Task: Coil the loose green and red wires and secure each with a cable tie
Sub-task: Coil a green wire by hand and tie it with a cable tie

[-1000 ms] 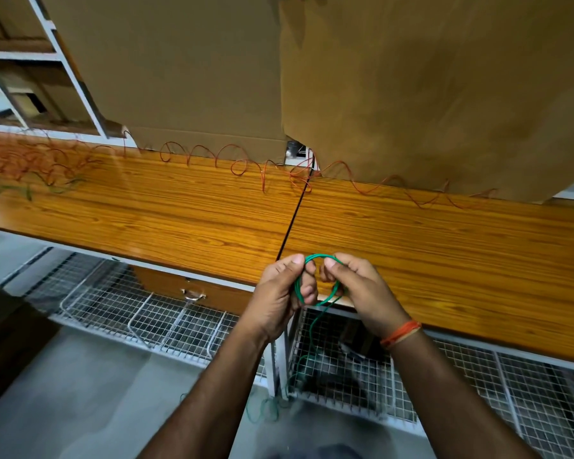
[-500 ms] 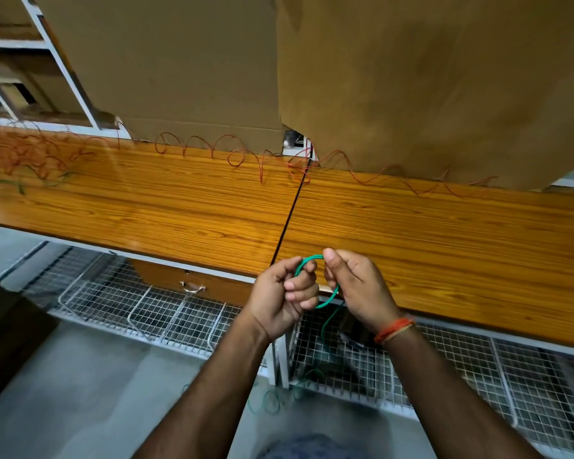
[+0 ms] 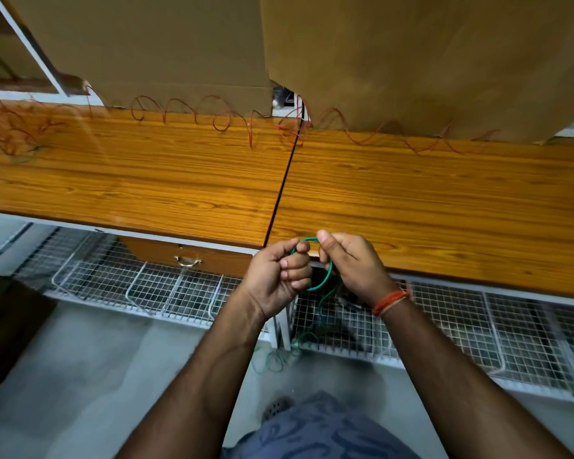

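Both hands work at the desk's (image 3: pixel 411 200) near edge, by the seam between its two tops. The left hand (image 3: pixel 277 274) has its fingers curled around a small loop of green wire (image 3: pixel 325 279), and the right hand (image 3: pixel 353 265) pinches the loop's top. The wire's loose tail drops to the floor (image 3: pixel 80 376). Red wire (image 3: pixel 219 117) trails in curls along the desk's far edge, below cardboard boxes (image 3: pixel 411 61).

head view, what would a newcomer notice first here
Both hands meet at the near edge of the wooden table: the left hand and right hand grip a small loop of green wire, its tail hanging toward the floor. Behind, a red wire curls loosely along the table's far edge under the cardboard.
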`<state>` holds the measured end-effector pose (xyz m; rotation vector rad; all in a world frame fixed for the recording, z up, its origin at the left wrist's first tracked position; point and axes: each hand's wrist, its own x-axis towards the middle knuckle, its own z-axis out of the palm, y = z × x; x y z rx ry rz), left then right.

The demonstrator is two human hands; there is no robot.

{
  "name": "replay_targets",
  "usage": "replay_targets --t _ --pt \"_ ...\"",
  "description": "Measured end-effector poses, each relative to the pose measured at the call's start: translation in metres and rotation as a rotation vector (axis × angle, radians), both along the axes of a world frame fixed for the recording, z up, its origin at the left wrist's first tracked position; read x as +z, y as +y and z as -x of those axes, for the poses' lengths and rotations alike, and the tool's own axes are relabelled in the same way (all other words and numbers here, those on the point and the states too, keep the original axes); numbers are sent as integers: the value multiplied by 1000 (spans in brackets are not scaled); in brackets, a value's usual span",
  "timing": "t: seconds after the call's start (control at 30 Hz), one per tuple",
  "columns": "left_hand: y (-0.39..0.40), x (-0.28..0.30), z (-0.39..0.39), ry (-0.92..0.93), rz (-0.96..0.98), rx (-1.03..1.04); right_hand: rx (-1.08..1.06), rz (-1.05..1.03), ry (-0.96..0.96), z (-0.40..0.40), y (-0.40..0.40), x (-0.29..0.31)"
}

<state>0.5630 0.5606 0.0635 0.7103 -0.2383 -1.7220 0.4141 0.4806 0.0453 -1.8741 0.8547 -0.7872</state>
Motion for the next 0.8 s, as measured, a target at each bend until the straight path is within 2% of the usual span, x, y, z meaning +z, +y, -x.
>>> replay_targets --t 0.13,0.23,0.4,0.53,0.6,0.67,0.8 --pt "-5 -2 -9 45 2 45 48 -79 -79 0 0 -10" --pt "-10 -5 -19 75 19 72 30 -218 -202 -1 1 -19" --pt "-20 -9 -39 166 93 97 -133 -328 -244 0 -2 -40" --pt "-28 -5 -54 171 125 140 -333 -374 -244 -6 5 -50" --pt "-32 -4 -60 147 119 175 -464 -332 -222 -10 9 -51" --pt "-35 -6 -64 95 113 206 -535 -194 -128 -13 12 -49" --pt "-39 -11 -71 -126 147 259 -342 136 162 -20 20 -27"
